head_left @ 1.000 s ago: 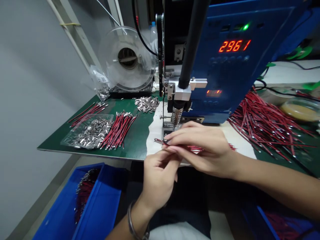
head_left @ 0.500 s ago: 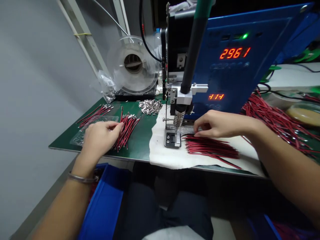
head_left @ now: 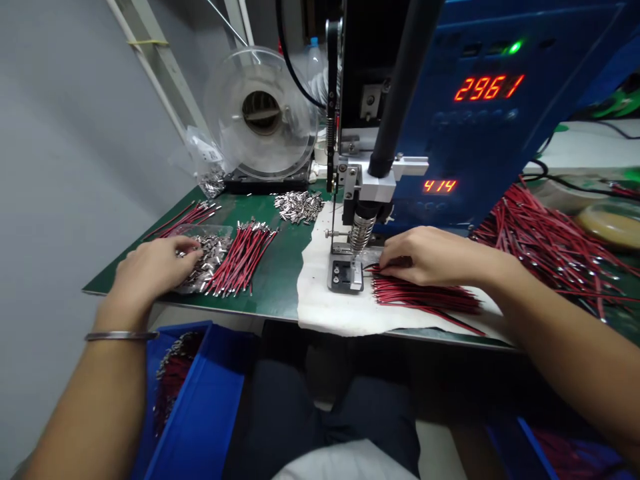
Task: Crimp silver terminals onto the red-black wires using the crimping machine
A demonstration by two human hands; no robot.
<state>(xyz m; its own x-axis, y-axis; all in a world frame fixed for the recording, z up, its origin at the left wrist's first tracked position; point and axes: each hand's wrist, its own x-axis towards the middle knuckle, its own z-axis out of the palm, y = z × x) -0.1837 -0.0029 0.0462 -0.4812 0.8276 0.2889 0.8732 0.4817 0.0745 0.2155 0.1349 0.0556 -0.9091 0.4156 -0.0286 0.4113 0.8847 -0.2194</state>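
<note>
My left hand [head_left: 156,267] is over a clear plastic bag of small metal terminals [head_left: 213,257], thumb and fingertips pinched together among them; whether a piece sits between them I cannot make out. Right beside the bag lies a bundle of red and black wires with metal tips [head_left: 245,259]. My right hand [head_left: 417,257] pinches a dark wire [head_left: 371,267] at the small black fixture [head_left: 345,275] under the machine's spring-loaded head [head_left: 362,230]. Below that hand, a row of red wires [head_left: 425,295] lies on a white cloth [head_left: 325,313].
A blue machine [head_left: 470,147] with red digits stands behind the fixture. Loose terminals [head_left: 299,207] lie near a clear reel [head_left: 260,113]. More red wires [head_left: 540,247] are heaped at right. A blue bin [head_left: 210,400] sits below the table's front edge.
My left hand has moved left from the wire bundle to the bag of terminals. The right hand stays by the fixture, shifted slightly. The whole view has tilted a little.
</note>
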